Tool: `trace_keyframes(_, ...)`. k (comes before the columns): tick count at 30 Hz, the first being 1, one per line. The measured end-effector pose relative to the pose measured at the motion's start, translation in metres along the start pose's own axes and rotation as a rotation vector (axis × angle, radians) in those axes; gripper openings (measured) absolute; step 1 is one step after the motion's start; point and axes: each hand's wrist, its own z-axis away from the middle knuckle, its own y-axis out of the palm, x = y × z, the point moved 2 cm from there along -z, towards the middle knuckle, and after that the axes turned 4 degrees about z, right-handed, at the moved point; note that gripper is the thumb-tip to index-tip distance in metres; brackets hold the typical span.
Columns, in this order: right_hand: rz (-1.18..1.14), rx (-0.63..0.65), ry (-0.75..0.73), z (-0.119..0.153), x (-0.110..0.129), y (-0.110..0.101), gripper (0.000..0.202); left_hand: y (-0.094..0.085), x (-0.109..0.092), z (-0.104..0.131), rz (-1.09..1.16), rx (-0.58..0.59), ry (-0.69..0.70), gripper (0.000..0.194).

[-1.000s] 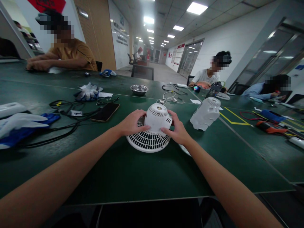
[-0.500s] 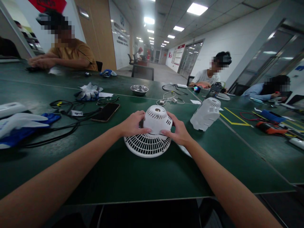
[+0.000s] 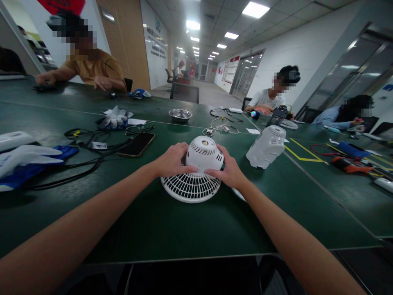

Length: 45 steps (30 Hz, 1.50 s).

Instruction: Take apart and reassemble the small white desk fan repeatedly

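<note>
In the middle of the green table sits a white fan motor housing (image 3: 203,152), dome-shaped with slots and a hole at its top. It rests on a round white fan grille (image 3: 193,189) that lies flat. From the left, my left hand (image 3: 175,159) grips the housing, its thumb along the front. My right hand (image 3: 229,169) closes on the housing's right side, thumb also forward. Behind my right wrist, the edge of a white part (image 3: 239,194) shows, mostly hidden. A white plastic fan base (image 3: 266,147) stands to the right of my right hand.
To the left lie a phone (image 3: 137,144), black cables (image 3: 95,157) and blue-and-white gloves (image 3: 33,162). A metal bowl (image 3: 180,115) and a white cable (image 3: 219,129) are beyond the housing. An orange meter (image 3: 351,164) lies far right. Several people sit around the table.
My hands stay on the housing, with only a slight shift of the right thumb. Across the table at left, a person's hands have moved apart.
</note>
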Motion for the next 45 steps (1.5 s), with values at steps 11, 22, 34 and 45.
trace_keyframes(11,0.006,-0.012,-0.026,0.0001,0.0039,-0.0011,0.09,-0.0022,-0.0021,-0.0003,0.024,0.012,0.022,0.075)
trace_keyframes(22,0.006,-0.03,-0.06,-0.002,0.0015,0.0028,0.091,-0.0018,0.0002,0.001,0.001,0.038,0.045,0.072)
trace_keyframes(34,0.038,-0.031,-0.063,-0.0021,0.0051,0.0032,0.091,0.0011,-0.0055,0.001,0.006,-0.003,-0.021,0.077)
trace_keyframes(45,0.079,-0.004,-0.101,-0.0015,0.0067,0.0037,0.09,0.0016,-0.0068,0.0038,-0.006,-0.028,0.026,0.089)
